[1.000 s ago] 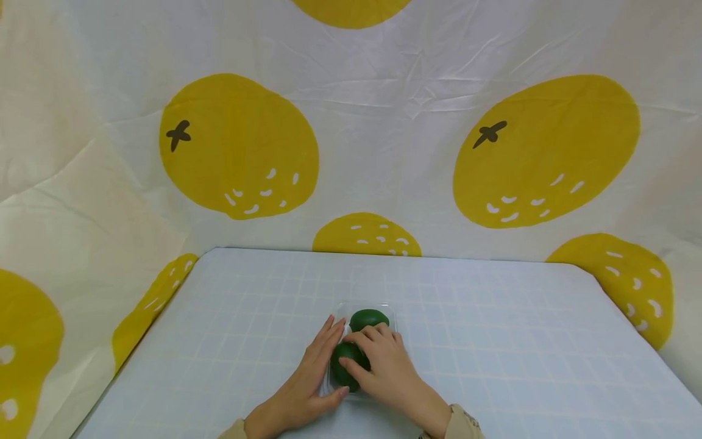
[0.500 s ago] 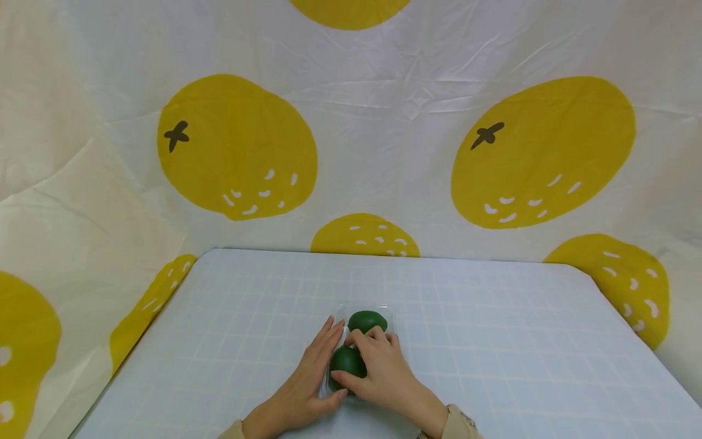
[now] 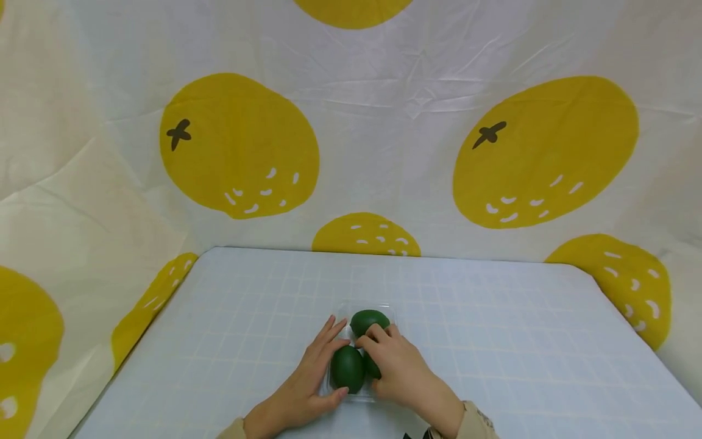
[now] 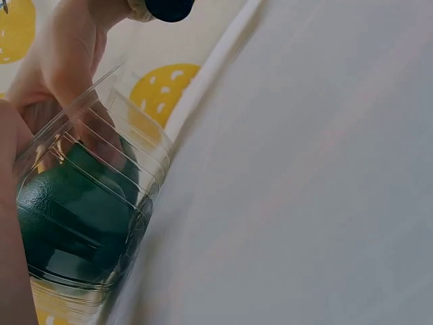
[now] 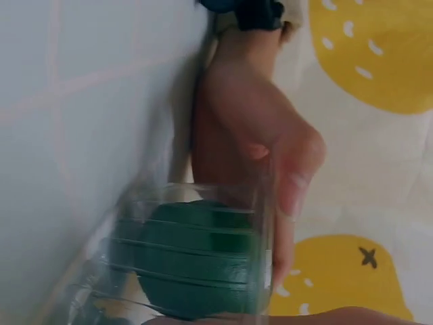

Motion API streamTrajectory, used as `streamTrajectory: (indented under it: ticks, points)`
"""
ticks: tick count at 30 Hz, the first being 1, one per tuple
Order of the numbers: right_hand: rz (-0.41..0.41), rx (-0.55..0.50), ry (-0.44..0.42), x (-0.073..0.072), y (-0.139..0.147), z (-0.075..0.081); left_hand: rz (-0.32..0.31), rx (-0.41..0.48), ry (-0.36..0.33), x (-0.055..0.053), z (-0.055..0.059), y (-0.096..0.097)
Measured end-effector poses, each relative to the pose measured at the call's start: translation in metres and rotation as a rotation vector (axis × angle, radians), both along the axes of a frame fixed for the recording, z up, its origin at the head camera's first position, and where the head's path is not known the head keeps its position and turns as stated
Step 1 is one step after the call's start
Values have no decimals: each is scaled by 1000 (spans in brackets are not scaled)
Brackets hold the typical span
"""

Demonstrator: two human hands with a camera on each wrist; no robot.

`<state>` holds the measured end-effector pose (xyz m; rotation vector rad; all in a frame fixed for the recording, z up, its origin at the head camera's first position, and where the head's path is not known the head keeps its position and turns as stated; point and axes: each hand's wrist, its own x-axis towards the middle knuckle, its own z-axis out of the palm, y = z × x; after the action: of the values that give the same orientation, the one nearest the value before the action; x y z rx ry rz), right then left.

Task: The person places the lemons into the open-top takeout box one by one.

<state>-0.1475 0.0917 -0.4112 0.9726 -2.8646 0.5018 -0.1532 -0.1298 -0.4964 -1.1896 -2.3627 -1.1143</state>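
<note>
A clear plastic box (image 3: 362, 397) stands on the table with dark green avocados in it. One avocado (image 3: 370, 321) lies at the far end and another (image 3: 347, 369) at the near left. My right hand (image 3: 403, 367) reaches into the right side, fingers curled round a third avocado (image 3: 372, 366), which it partly hides. Along the box's left side lies my left hand (image 3: 304, 384), fingers extended, thumb by the near edge. Its index fingertip is at the top of the near left avocado. Through the box wall (image 4: 145, 139), the left wrist view shows right-hand fingers against a green avocado (image 4: 81, 203).
A pale blue checked cloth (image 3: 521, 353) covers the table. Behind and to the left hangs a white curtain (image 3: 384, 152) printed with large yellow fruit. Beige sleeves (image 3: 476, 422) end at both wrists, with a dark band (image 5: 257, 15) showing in the right wrist view.
My right hand has let go of the near left avocado and shifted right onto the one beside it. My left index finger has come down to the near left avocado. The box stays in place.
</note>
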Motion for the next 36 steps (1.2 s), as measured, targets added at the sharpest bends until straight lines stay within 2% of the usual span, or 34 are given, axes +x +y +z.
streamTrajectory:
  ticks: [7,11,17,20,22,27,31,36]
  points:
    - [-7,-123,51,-5,-2,-7,-6,7,-34,-1,-1,0]
    - [-13,-164,41,-8,0,-7,5,3,-55,-1,-1,0]
    - [-13,-171,4,-9,3,-7,6,-1,-41,1,-1,0]
    - [-11,-214,5,-9,8,-4,5,7,-21,1,-1,1]
    - [-12,-270,30,-11,14,-1,8,15,-4,0,-1,2]
    - [-44,-395,171,-16,40,8,18,-1,9,-6,0,5]
    - [-111,-433,253,-18,69,15,30,-76,-25,-15,4,4]
    - [-186,-436,310,-15,105,24,44,-166,-53,-25,6,2]
